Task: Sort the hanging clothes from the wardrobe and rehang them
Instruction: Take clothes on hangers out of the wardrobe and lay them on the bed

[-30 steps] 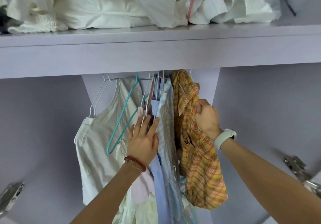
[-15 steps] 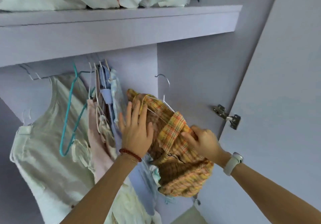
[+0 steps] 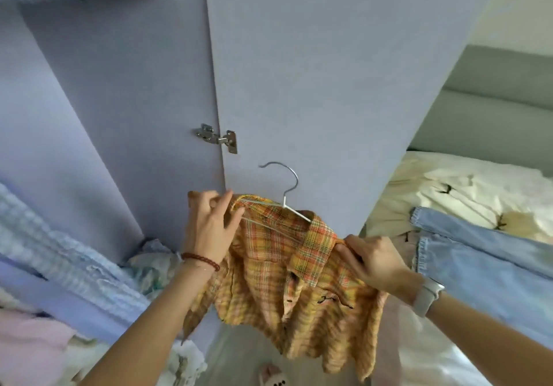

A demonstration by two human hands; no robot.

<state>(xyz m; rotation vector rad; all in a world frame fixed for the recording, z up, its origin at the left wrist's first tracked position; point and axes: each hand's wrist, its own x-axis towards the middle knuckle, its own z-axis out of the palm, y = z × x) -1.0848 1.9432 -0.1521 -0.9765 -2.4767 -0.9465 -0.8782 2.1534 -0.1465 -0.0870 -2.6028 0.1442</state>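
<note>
Head view shows the plaid shirt (image 3: 296, 280) now clear of the rail, at centre frame in front of the open door (image 3: 299, 71), where a moment ago it hung among the other clothes (image 3: 74, 266), now at lower left. Its hanger (image 3: 284, 194) is still inside the collar. The left hand (image 3: 209, 230) pinches the hanger's shoulder end with fingers curled; the right hand (image 3: 377, 263) grips the other shoulder. One garment is out, likely bound for the bed (image 3: 463, 185) at right, where jeans (image 3: 478, 260) lie.
</note>
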